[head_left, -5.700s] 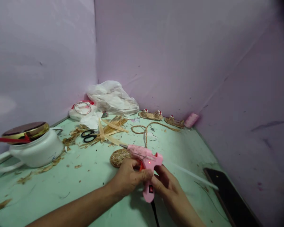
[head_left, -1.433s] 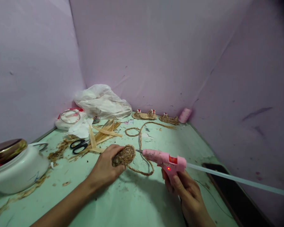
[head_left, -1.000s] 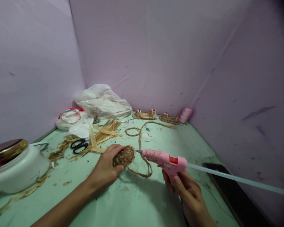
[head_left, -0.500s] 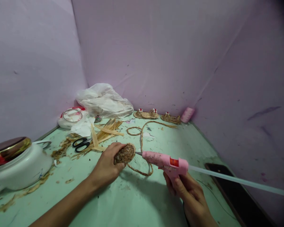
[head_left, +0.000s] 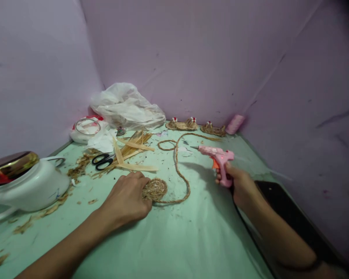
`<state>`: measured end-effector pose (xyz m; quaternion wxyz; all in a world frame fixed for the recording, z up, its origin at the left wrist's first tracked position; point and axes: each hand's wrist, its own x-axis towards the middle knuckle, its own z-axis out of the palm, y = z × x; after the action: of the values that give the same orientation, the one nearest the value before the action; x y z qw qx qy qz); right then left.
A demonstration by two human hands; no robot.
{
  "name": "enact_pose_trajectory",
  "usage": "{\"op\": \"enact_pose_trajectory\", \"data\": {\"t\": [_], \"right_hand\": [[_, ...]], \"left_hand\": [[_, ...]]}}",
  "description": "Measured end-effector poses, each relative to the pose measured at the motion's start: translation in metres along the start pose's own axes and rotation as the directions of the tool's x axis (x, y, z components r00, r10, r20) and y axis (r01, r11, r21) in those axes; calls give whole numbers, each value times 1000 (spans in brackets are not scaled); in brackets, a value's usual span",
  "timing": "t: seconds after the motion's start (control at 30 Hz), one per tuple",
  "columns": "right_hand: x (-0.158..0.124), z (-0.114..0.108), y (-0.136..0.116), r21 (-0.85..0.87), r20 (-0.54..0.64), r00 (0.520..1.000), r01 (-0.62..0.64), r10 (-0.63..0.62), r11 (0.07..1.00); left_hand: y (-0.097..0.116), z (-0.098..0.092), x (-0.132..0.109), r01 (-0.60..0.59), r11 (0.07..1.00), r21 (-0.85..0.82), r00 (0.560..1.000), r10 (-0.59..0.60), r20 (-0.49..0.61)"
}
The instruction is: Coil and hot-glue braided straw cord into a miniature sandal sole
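My left hand (head_left: 133, 195) grips the left edge of a flat oval coil of braided straw cord (head_left: 158, 189), low at the table surface. From the coil's lower edge a loose braided cord (head_left: 188, 186) curves right and then back across the table, with a loop near its far end. My right hand (head_left: 235, 178) is closed around the handle of a pink glue gun (head_left: 218, 154), whose nozzle points left, well apart from the coil. A clear glue stick sticks out of the gun's rear, blurred.
Black-handled scissors (head_left: 102, 161) lie by dry straw strips (head_left: 133, 149) on the left. A white pot (head_left: 31, 190) stands nearer. At the back are a plastic bag (head_left: 128, 108), two woven slipper shapes (head_left: 182, 124) and a pink spool (head_left: 235, 124). A dark flat object (head_left: 282, 205) lies right.
The glue gun has moved away from the coil, back and to the right, and now points left over the table. My left hand has lowered the coil and turned it flatter.
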<state>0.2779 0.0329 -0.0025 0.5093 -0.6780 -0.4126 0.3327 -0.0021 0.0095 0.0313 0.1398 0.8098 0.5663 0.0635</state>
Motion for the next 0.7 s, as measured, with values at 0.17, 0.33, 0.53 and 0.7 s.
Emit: {"op": "enact_pose_trajectory", "data": {"t": [0.17,0.33,0.53,0.7], "right_hand": [[48,-5,-5,-296,-78,996,8,-32,955],[8,1,-17,-502,21,941,301,-337,811],[-59,41,-7,-166,753,423,863,-504,477],[-60,49,3,-204,748,392,903,-536,377]], "left_hand": [[-1,2,-3,1,1000,22,999,-2,35],[-3,6,-3,11,1000,27,998,-12,56],[-3,7,-2,-3,999,46,997,-1,80],[-4,12,0,-14,1000,28,998,12,67]]}}
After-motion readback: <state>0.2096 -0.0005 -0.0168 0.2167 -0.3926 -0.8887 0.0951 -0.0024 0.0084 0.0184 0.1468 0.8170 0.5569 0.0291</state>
